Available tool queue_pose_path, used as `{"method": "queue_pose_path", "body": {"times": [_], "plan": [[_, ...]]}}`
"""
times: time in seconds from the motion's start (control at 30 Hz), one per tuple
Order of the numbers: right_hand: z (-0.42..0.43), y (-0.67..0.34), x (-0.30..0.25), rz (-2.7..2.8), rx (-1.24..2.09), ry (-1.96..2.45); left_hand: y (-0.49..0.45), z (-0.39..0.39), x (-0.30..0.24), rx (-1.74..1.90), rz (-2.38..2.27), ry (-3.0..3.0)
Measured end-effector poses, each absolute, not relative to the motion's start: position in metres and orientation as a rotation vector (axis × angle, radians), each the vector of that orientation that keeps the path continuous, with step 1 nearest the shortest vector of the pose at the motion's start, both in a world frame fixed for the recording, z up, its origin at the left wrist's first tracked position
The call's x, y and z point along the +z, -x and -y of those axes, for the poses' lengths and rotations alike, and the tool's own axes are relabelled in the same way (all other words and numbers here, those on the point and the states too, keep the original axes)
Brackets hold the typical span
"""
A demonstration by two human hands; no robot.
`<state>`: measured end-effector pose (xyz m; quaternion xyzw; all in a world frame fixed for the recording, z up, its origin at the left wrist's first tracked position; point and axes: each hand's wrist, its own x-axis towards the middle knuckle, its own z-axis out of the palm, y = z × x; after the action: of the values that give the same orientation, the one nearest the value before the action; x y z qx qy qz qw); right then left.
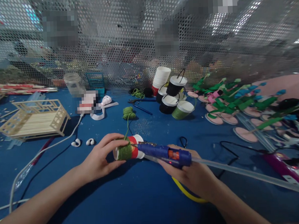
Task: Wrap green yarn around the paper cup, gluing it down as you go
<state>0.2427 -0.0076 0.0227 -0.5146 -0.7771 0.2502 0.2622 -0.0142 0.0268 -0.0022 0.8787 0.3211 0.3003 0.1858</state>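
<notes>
A paper cup (135, 147), red and white, lies on its side with green yarn wound around one end. My left hand (104, 156) is closed on that yarn-wrapped end, fingers above and thumb below. In my right hand (188, 171) is a blue hot glue gun (163, 151), its nozzle at the edge of the yarn on the cup. A long clear glue stick (240, 174) sticks out of the gun's back. From the cup a green strand runs up to a small ball of yarn (128, 113).
Yarn-wrapped cups (183, 109) and a stack of white cups (161, 79) stand at the back. Paper-flower pieces (220, 117) crowd the right. A wooden stick bed (35, 117), earbuds (76, 142) and cables lie left. Pliers (141, 100) lie behind the yarn ball.
</notes>
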Motion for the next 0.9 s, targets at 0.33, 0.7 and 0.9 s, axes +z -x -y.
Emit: {"method": "queue_pose_path", "body": {"times": [0.33,0.7,0.9], "plan": [[0.003,-0.238,0.029,2.418,0.267,1.324,0.014,-0.026,-0.005,0.836,-0.787,-2.597],[0.000,-0.246,0.014,2.257,0.435,1.389,0.013,-0.025,-0.005,0.852,-0.784,-2.640],[-0.014,-0.248,0.019,1.644,1.061,1.492,0.014,-0.027,-0.007,0.864,-0.819,-2.647]]}}
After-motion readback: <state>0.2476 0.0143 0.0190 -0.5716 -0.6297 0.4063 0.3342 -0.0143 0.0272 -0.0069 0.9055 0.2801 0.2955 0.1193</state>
